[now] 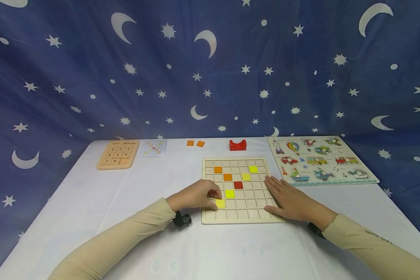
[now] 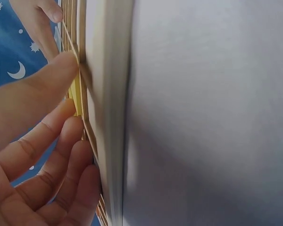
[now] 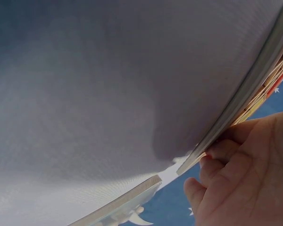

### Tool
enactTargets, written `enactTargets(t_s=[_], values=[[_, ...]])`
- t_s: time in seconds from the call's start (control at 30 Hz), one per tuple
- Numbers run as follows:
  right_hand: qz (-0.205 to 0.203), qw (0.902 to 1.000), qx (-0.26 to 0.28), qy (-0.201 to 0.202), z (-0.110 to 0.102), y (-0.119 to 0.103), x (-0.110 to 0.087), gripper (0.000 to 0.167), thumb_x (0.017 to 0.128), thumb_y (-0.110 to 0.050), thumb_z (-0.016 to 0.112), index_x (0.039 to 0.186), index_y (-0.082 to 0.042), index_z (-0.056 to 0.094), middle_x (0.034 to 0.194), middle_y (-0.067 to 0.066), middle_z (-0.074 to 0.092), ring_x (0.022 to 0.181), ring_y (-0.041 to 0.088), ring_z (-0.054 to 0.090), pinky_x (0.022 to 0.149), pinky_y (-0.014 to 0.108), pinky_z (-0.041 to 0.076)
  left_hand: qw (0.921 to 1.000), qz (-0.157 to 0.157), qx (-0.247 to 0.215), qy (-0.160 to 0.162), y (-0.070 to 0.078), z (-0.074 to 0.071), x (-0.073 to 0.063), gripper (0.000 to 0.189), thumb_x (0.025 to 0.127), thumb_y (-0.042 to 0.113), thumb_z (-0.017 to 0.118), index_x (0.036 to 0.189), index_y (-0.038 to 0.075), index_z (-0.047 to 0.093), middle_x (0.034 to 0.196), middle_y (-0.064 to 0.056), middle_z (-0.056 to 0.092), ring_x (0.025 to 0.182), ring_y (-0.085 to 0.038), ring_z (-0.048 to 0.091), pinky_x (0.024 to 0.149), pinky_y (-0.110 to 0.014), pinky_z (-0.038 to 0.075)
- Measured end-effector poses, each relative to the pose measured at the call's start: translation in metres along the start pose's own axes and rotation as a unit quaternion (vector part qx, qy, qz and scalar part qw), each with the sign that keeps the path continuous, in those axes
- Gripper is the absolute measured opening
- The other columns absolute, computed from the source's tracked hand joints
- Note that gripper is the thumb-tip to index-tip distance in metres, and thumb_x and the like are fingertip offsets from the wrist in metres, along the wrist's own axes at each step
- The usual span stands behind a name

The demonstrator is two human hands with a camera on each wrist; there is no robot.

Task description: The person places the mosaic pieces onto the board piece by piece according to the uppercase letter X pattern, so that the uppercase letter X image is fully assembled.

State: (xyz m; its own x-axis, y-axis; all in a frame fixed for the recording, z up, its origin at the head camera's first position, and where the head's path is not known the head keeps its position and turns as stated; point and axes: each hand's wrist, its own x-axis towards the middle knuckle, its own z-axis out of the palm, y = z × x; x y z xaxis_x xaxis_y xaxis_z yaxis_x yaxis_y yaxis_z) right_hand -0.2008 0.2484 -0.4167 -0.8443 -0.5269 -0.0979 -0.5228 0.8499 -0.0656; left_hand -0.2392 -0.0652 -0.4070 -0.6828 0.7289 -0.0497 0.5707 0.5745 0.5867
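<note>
A wooden grid board (image 1: 245, 214) lies on the table with coloured square tiles in some cells. At its lower left, my left hand (image 1: 199, 194) pinches a yellow tile (image 1: 220, 203) at a cell, thumb and index finger at opposite edges. The left wrist view shows this yellow tile (image 2: 77, 94) between the fingertips, close against the board. My right hand (image 1: 289, 200) rests on the board's right edge with its fingers extended. Also on the grid are orange tiles (image 1: 218, 170), a red tile (image 1: 238, 185) and other yellow tiles (image 1: 230, 194).
Two loose orange tiles (image 1: 195, 143) and a red notched block (image 1: 237, 145) lie behind the board. A wooden number puzzle (image 1: 105, 165) and a pattern card (image 1: 153, 148) are at the back left. A vehicle picture puzzle (image 1: 322, 167) lies at the right.
</note>
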Motion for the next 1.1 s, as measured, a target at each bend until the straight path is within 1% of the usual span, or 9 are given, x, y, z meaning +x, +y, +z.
enactTargets(t_s=[0.27,0.43,0.73,0.93,1.1], values=[[-0.002,1.0000,0.003,-0.001,0.0007,0.0010,0.0005,0.085,0.091,-0.060,0.043,0.146,0.003,0.027,0.153,0.019,0.026,0.142,0.036,0.025,0.114,0.052,0.024,0.9999,-0.002,-0.006,-0.010,-0.0005,-0.0014,0.0009,0.022,0.071,0.014,0.082,0.089,0.010,0.068,0.083,0.003,0.061,0.078,-0.009,0.052,0.072,-0.019,0.046],[-0.001,0.9999,0.008,-0.010,0.0012,0.0025,0.0012,0.087,0.091,-0.062,0.041,0.146,0.003,0.025,0.154,0.019,0.024,0.142,0.036,0.023,0.114,0.052,0.023,0.9998,0.002,-0.008,-0.020,-0.0011,-0.0024,0.0020,0.022,0.071,0.013,0.082,0.088,0.010,0.068,0.082,0.003,0.061,0.078,-0.010,0.052,0.071,-0.018,0.046],[-0.006,0.9998,0.011,-0.019,-0.0017,0.0011,0.0020,0.085,0.092,-0.061,0.041,0.147,0.002,0.024,0.154,0.019,0.023,0.142,0.036,0.023,0.114,0.052,0.023,0.9996,0.003,0.006,-0.027,-0.0024,-0.0039,0.0037,0.022,0.071,0.013,0.082,0.088,0.010,0.068,0.081,0.004,0.060,0.077,-0.009,0.051,0.070,-0.019,0.045],[-0.003,0.9996,0.016,-0.024,-0.0030,-0.0006,0.0026,0.085,0.091,-0.060,0.043,0.147,0.002,0.024,0.154,0.019,0.023,0.142,0.036,0.023,0.114,0.052,0.023,0.9995,-0.002,0.011,-0.031,-0.0024,-0.0045,0.0039,0.022,0.071,0.014,0.081,0.088,0.011,0.068,0.081,0.005,0.060,0.076,-0.009,0.051,0.070,-0.019,0.045],[0.001,0.9993,0.021,-0.030,-0.0027,-0.0017,0.0040,0.085,0.091,-0.060,0.043,0.148,0.000,0.022,0.155,0.017,0.022,0.143,0.034,0.022,0.115,0.051,0.022,0.9994,0.000,0.015,-0.032,-0.0027,-0.0056,0.0029,0.022,0.071,0.015,0.081,0.088,0.012,0.068,0.082,0.005,0.060,0.078,-0.009,0.051,0.072,-0.019,0.045]])
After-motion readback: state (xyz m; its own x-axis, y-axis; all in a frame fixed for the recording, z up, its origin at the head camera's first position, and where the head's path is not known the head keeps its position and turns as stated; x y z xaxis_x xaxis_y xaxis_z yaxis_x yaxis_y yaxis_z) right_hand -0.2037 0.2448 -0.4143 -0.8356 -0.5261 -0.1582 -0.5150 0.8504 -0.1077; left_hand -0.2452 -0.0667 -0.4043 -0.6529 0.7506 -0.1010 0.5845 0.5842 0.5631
